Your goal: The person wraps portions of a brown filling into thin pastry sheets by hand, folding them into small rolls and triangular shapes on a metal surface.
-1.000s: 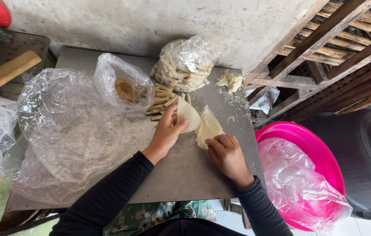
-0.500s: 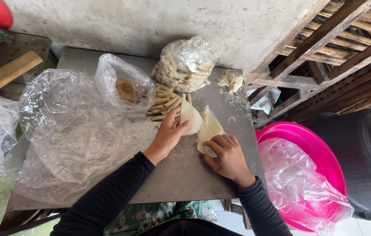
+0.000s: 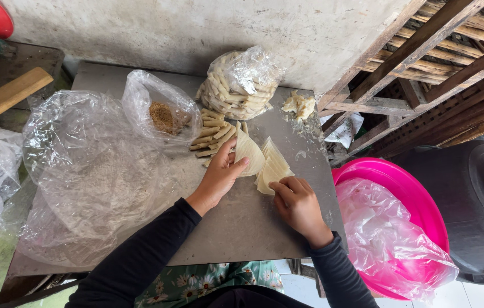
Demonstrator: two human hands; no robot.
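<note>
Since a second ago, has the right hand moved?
Yes. The right hand has slid a little down the grey table toward its near edge, off the right wrapper stack, away from the bag of rolls.

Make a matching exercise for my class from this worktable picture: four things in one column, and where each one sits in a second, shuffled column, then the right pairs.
Things:
1. Bag of pale rolls
2. Brown filling in a clear bag
3. Pink basin
4. Triangular wrappers

Places:
A. Under the fingers of the left hand and right hand
B. Beside the table, off its right edge, lined with clear plastic
C. At the back of the table, against the wall
D. Left of the loose rolls, toward the back left

Pairs: 1-C, 2-D, 3-B, 4-A
</note>
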